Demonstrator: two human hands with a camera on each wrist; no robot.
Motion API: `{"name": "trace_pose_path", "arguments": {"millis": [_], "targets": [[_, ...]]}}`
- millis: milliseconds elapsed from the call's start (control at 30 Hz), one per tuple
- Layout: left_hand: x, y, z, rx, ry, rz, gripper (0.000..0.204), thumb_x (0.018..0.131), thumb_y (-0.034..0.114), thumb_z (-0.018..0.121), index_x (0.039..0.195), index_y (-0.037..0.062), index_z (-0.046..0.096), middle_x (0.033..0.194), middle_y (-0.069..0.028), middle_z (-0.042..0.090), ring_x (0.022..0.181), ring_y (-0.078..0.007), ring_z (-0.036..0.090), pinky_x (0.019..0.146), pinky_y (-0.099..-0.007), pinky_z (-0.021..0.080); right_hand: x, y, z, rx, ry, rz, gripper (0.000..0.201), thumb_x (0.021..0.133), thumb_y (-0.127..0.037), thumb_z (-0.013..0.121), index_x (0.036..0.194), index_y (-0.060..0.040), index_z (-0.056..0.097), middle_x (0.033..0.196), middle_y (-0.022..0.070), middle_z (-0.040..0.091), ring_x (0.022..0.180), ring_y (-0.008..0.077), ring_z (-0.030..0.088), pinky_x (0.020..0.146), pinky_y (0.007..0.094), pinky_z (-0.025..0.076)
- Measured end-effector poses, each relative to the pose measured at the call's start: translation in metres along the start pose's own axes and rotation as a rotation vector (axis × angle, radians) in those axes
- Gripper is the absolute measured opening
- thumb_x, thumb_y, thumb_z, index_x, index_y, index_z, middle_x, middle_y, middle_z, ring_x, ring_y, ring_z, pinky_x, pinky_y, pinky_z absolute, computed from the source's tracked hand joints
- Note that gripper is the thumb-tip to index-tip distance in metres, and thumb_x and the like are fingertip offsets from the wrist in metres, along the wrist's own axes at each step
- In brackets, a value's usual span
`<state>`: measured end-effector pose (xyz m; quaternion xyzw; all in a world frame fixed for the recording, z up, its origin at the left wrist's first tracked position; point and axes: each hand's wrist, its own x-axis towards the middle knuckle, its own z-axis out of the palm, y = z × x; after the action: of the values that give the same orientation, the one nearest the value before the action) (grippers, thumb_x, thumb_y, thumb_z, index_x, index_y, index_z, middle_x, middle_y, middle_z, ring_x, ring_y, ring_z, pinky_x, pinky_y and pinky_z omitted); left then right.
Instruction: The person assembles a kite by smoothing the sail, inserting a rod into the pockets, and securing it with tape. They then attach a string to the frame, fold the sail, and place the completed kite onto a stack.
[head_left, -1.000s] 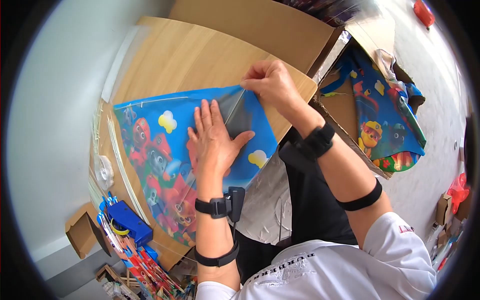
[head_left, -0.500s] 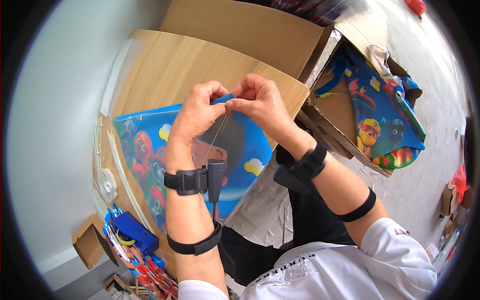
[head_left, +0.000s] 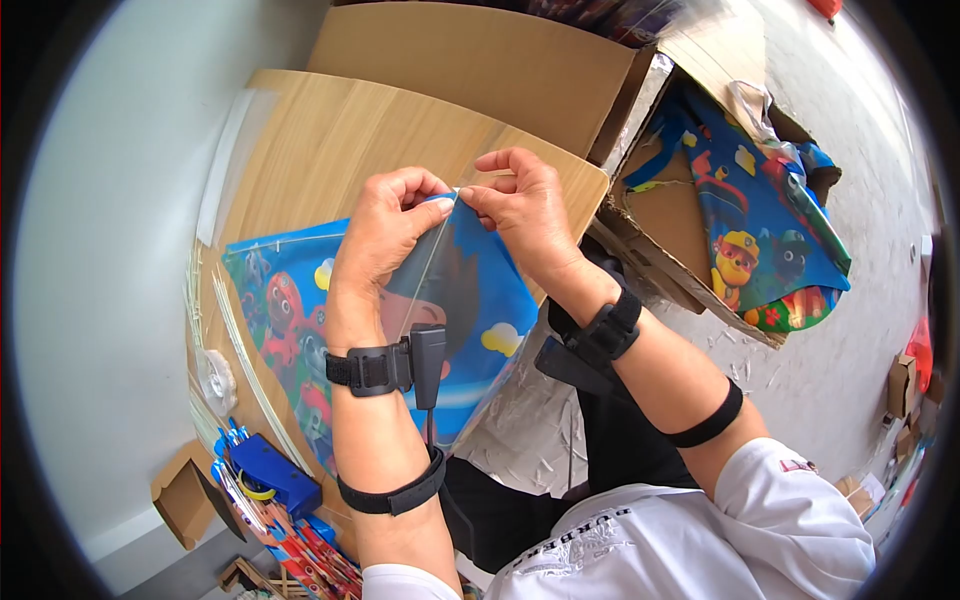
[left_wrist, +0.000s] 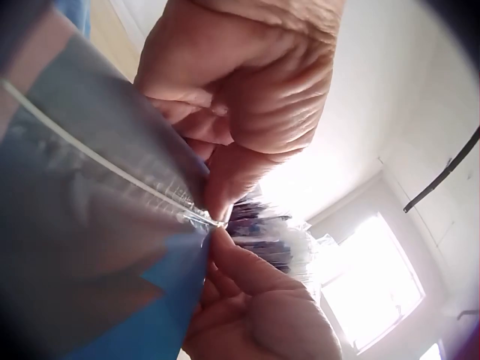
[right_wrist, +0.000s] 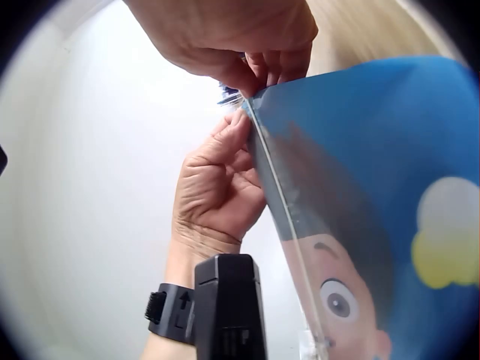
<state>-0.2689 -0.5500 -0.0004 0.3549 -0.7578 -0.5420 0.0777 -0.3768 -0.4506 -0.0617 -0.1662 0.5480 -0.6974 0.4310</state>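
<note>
A blue kite (head_left: 485, 290) with a cartoon print lies over the table, its upper corner lifted between both hands. One thin white rod (head_left: 428, 268) runs up its middle to that corner. With thumb and fingers, my left hand (head_left: 380, 235) pinches the kite at the corner. My right hand (head_left: 525, 215) pinches the same corner from the other side. In the left wrist view the thumb tips meet right at the end of the rod (left_wrist: 97, 156). The right wrist view shows the film (right_wrist: 352, 150) hanging from the fingertips, with a large printed face on it.
Loose thin white rods (head_left: 245, 345) lie along the wooden table's (head_left: 380, 120) left side, near a roll of clear tape (head_left: 215, 380). A blue tape dispenser (head_left: 275, 475) stands at the near left. On the right, a cardboard box (head_left: 650, 225) holds more printed film (head_left: 740, 210).
The left hand lifted from lying flat on the kite and moved up to the corner beside the right hand. Both now pinch the corner, which has risen and turned to show the rod end.
</note>
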Motion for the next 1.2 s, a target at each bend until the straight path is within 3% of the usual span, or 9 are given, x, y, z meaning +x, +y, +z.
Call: {"name": "trace_pose_path", "arguments": {"millis": [400,567,800,867,900,967,1100,1133,1200], "targets": [[0.003,-0.002,0.003,-0.001,0.050,0.013,0.004,0.079,-0.001,0.063,0.076,-0.0014,0.060,0.067,-0.0001,0.057,0.062,-0.0052,0.050,0.054,-0.0207,0.041,-0.022,0.018,0.012,-0.085,0.121,-0.324,0.009,0.077,0.000,0.063,0.086,-0.0019,0.063,0.069,0.0095,0.063,0.060,0.0121,0.058,0.055,0.0269,0.046],[0.002,0.000,0.003,0.001,0.068,-0.002,0.004,0.079,-0.001,0.062,0.076,-0.0016,0.060,0.067,-0.0005,0.058,0.061,-0.0051,0.050,0.054,-0.0203,0.041,-0.020,0.020,0.012,-0.262,0.138,-0.428,0.013,0.075,-0.004,0.065,0.088,-0.0008,0.065,0.073,0.0195,0.062,0.062,0.0286,0.062,0.056,0.0321,0.048],[0.004,0.001,0.003,0.072,0.072,0.037,0.005,0.079,-0.002,0.063,0.075,-0.0026,0.060,0.065,-0.0015,0.058,0.061,-0.0054,0.051,0.053,-0.0208,0.042,-0.006,0.006,-0.002,-0.419,0.000,-0.448,0.013,0.076,-0.010,0.065,0.085,-0.0004,0.065,0.069,0.0202,0.061,0.061,0.0325,0.061,0.054,0.0353,0.047],[0.003,0.001,0.003,0.069,0.071,0.032,0.005,0.079,-0.002,0.063,0.075,-0.0025,0.059,0.065,-0.0014,0.058,0.060,-0.0056,0.050,0.053,-0.0210,0.042,0.004,0.003,-0.009,-0.463,-0.208,-0.426,0.016,0.084,-0.014,0.063,0.081,0.0022,0.062,0.059,0.0044,0.056,0.054,0.0082,0.050,0.049,0.0242,0.041],[0.003,0.000,0.003,0.090,0.068,0.050,0.006,0.079,-0.002,0.063,0.074,-0.0023,0.059,0.064,-0.0012,0.058,0.060,-0.0056,0.050,0.052,-0.0212,0.041,0.009,0.002,-0.013,-0.464,-0.208,-0.423,0.016,0.084,-0.014,0.063,0.081,0.0022,0.062,0.059,0.0044,0.056,0.054,0.0082,0.050,0.049,0.0242,0.041],[0.003,-0.002,0.004,0.110,0.067,0.066,0.007,0.079,-0.002,0.062,0.073,-0.0021,0.059,0.064,-0.0010,0.058,0.059,-0.0055,0.050,0.052,-0.0214,0.041,0.017,-0.003,-0.017,-0.317,-0.413,-0.107,0.017,0.086,-0.015,0.062,0.079,0.0005,0.062,0.058,-0.0004,0.053,0.052,0.0065,0.047,0.047,0.0229,0.039],[0.005,-0.010,0.006,0.198,0.180,0.149,0.007,0.077,0.000,0.063,0.071,-0.0003,0.059,0.061,-0.0034,0.056,0.058,-0.0093,0.050,0.053,-0.0256,0.042,-0.005,-0.021,-0.013,0.022,-0.412,0.274,0.029,0.088,-0.026,0.062,0.072,-0.0014,0.060,0.059,-0.0044,0.046,0.053,0.0047,0.043,0.046,0.0230,0.035],[0.005,-0.013,0.006,0.296,0.237,0.207,0.006,0.075,0.000,0.063,0.071,0.0007,0.059,0.061,-0.0052,0.056,0.058,-0.0124,0.052,0.054,-0.0283,0.043,-0.013,-0.022,-0.014,0.020,-0.418,0.273,0.029,0.088,-0.026,0.062,0.072,-0.0014,0.060,0.059,-0.0044,0.046,0.053,0.0047,0.043,0.046,0.0230,0.035],[0.005,-0.017,0.004,0.450,0.319,0.226,0.005,0.074,0.001,0.065,0.072,0.0024,0.060,0.067,-0.0067,0.057,0.067,-0.0177,0.055,0.060,-0.0313,0.044,-0.031,-0.023,-0.023,-0.411,-0.616,0.156,0.035,0.086,-0.032,0.065,0.070,-0.0015,0.058,0.060,-0.0059,0.041,0.053,0.0060,0.037,0.045,0.0257,0.032]]}}
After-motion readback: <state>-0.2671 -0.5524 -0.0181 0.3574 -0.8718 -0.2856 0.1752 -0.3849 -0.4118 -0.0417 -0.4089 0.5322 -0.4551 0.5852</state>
